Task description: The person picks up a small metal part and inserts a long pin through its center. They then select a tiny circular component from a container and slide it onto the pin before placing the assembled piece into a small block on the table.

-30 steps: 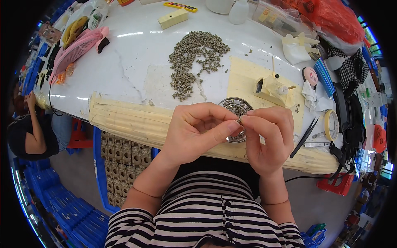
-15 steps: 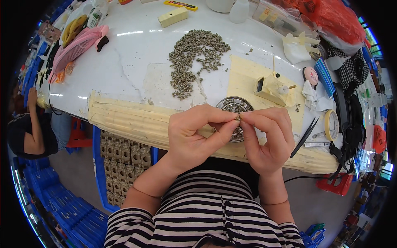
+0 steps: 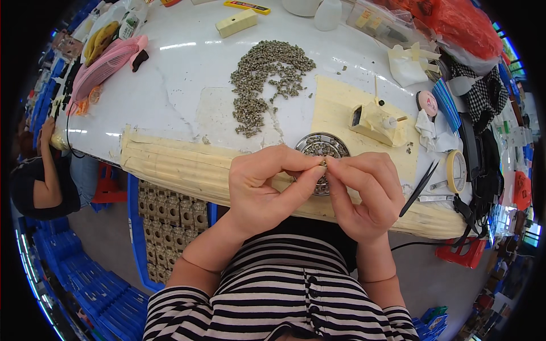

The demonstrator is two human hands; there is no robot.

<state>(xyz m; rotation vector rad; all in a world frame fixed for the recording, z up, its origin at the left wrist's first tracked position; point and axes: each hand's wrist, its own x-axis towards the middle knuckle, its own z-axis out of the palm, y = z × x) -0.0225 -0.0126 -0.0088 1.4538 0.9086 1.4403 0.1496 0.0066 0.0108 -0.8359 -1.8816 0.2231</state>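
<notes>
Between the fingertips of both hands sits a small metal part, partly covered by the fingers. My left hand pinches it with thumb and forefinger from the left. From the right, my right hand pinches at the same part, thumb and forefinger tips meeting the other hand's. Just beneath the fingers is a round shiny metal dish with several similar small parts in it; the hands hide its near side. Farther off on the white table lies a large loose pile of small metal parts.
A tape-wrapped block with a small spindle stands right of the dish. Black tweezers and a tape roll lie at the right edge. Below the table's padded edge, a blue crate holds metal blocks. Another person sits at far left.
Both hands have shifted very slightly left with the small part between them. The pinch looks the same, and the pile and dish have not visibly changed.
</notes>
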